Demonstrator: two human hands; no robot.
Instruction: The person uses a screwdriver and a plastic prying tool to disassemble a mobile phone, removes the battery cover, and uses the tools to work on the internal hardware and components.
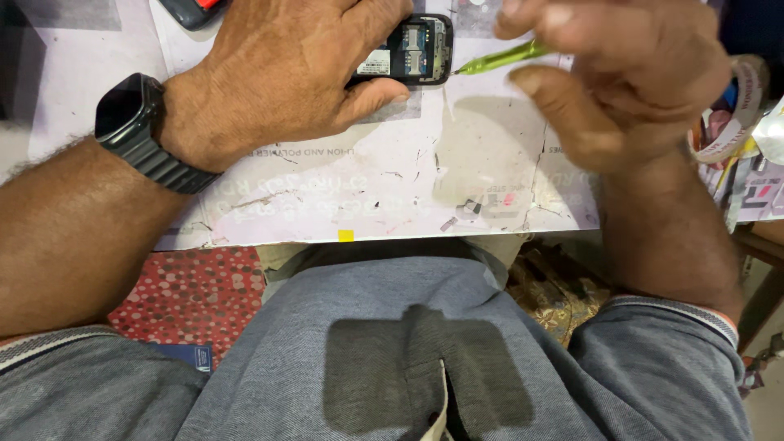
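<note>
Left hand [282, 69] clamps opened phone [408, 51]; right hand [621, 77] pinches green screwdriver [502, 57].
Worn white work mat [392, 180] carries everything, phone lying at its far edge with back cover off and internals exposed. Screwdriver tip meets phone's right side. Black smartwatch [131, 122] on left wrist; tape roll [739, 106] just right of the mat.

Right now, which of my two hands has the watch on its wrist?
Your left hand, pressing down the opened phone, has the dark watch; the right hand, with the green tool, has a bare wrist.
</note>
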